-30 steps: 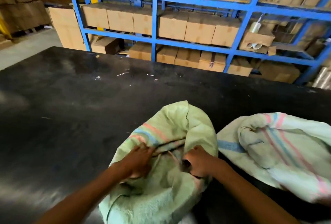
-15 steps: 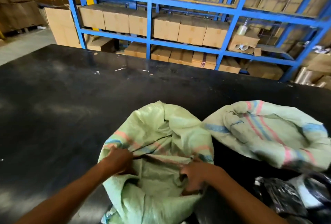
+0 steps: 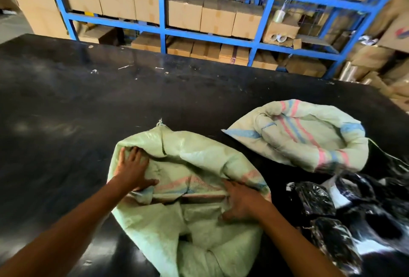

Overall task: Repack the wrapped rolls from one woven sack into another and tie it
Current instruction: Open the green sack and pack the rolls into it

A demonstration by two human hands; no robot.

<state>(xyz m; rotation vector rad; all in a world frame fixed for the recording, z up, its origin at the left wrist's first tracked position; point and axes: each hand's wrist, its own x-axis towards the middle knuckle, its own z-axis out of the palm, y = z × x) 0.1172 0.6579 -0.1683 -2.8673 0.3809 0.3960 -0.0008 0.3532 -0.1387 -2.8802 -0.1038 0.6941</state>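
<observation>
My left hand (image 3: 132,169) lies flat on the green woven sack (image 3: 194,217), fingers straight and spread, thumb out to the right, pressing the folded-over rim down. My right hand (image 3: 240,202) sits at the sack's right rim, fingers curled into the fabric fold and gripping it beside the pink and blue stripes. The sack lies slumped on the black table (image 3: 66,121), mouth towards me. A second, paler striped sack (image 3: 305,135) lies to the right, apart from the first, its rim rolled down. Black wrapped rolls (image 3: 318,203) are piled at the right edge, just beside the green sack; blurred, I cannot count them. Beyond the table stands blue shelving (image 3: 163,11) holding cardboard boxes (image 3: 218,18).
</observation>
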